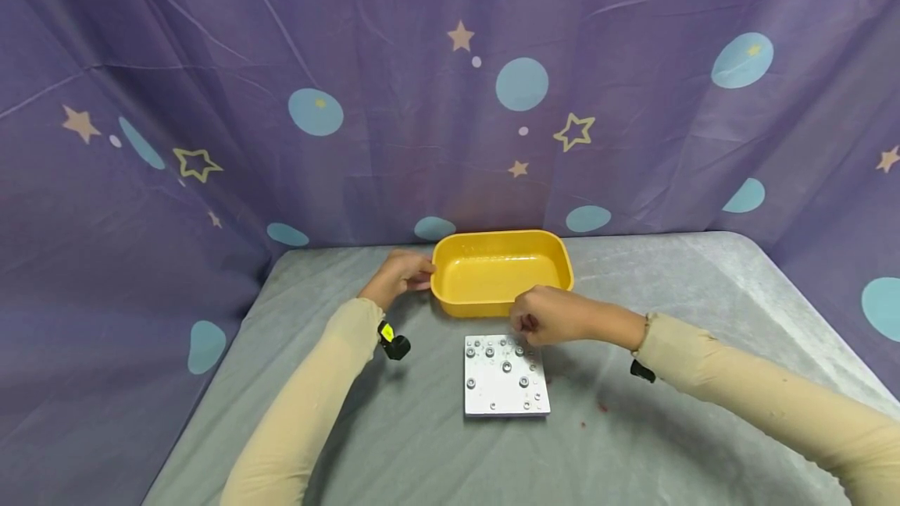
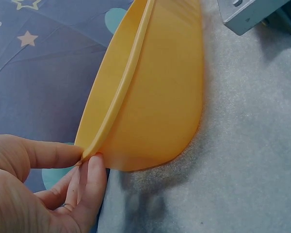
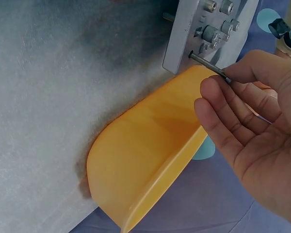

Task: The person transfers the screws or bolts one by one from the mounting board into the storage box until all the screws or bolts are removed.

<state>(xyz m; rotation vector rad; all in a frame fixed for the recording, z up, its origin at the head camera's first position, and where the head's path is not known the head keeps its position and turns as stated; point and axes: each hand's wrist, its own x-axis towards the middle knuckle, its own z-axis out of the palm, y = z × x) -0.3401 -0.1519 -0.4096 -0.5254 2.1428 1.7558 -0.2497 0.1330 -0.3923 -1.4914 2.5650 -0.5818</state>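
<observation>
At the left end of the yellow plastic tub (image 1: 502,308), my left hand (image 1: 406,272) pinches the rim between thumb and fingertips, as the left wrist view shows. My right hand (image 1: 555,315) is over the back right corner of a silver metal plate (image 1: 495,397). Between its thumb and fingers it pinches a thin metal screw (image 3: 208,64), whose far end meets a hole near the plate's corner. Several socket head screws (image 1: 507,366) of different sizes stand in the plate. The tub is right behind the plate, its inside bare in the head view.
A grey cloth covers the table (image 1: 394,443). Small reddish specks (image 1: 602,408) lie on it right of the plate. Behind the table hangs a purple curtain (image 1: 422,100) with stars and blue ovals. Each wrist wears a small dark camera (image 1: 395,345).
</observation>
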